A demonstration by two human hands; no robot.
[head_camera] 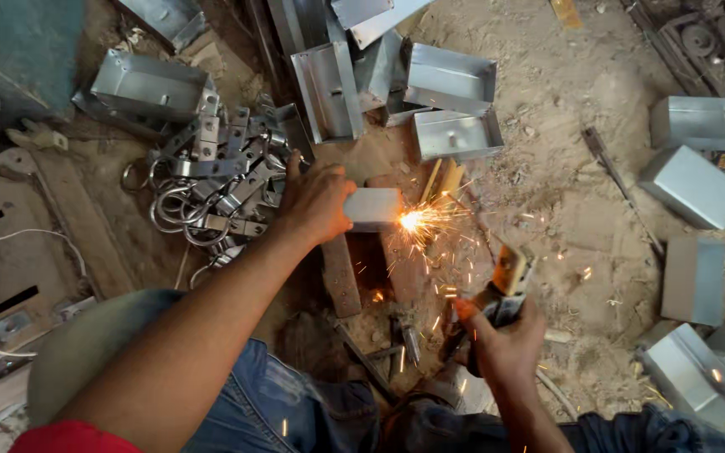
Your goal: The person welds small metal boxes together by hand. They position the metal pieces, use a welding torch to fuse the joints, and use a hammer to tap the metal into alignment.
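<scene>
My left hand (316, 201) grips a small grey metal box (372, 208) and holds it over wooden blocks (341, 273) on the dirt floor. A bright welding arc (411, 221) burns at the box's right end and throws orange sparks to the right and downward. My right hand (505, 340) is closed on a welding electrode holder (505, 281) with an orange-tipped handle, below and right of the arc. The thin rod between holder and arc is hard to make out. My knees in blue jeans fill the bottom of the view.
A heap of metal hasps and rings (211, 180) lies left of my left hand. Open galvanised metal boxes (451, 80) are piled at the top, more boxes (694, 184) at right. A long metal tool (618, 189) rests on the sand at right.
</scene>
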